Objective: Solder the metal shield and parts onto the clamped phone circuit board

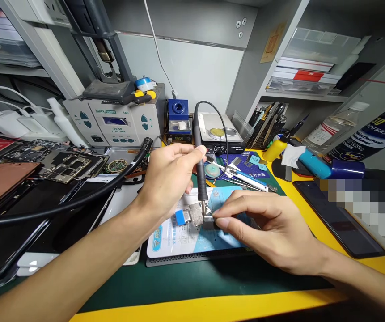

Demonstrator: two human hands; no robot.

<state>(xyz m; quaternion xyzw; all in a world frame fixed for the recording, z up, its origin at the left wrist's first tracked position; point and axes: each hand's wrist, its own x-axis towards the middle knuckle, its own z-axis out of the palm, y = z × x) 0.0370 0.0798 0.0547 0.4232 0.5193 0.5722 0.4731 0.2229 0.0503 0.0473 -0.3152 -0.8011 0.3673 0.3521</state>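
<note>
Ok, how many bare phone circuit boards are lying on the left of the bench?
2: a dark rectangular circuit board at the far left, and a dark circuit board with silver shields just right of it. More may be hidden in the clutter.

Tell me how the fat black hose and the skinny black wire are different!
The fat black hose is much thicker than the skinny black wire. The hose stretches long and low across the bench, while the wire curves in a high loop beside the soldering iron. Both are black and bendy.
</note>
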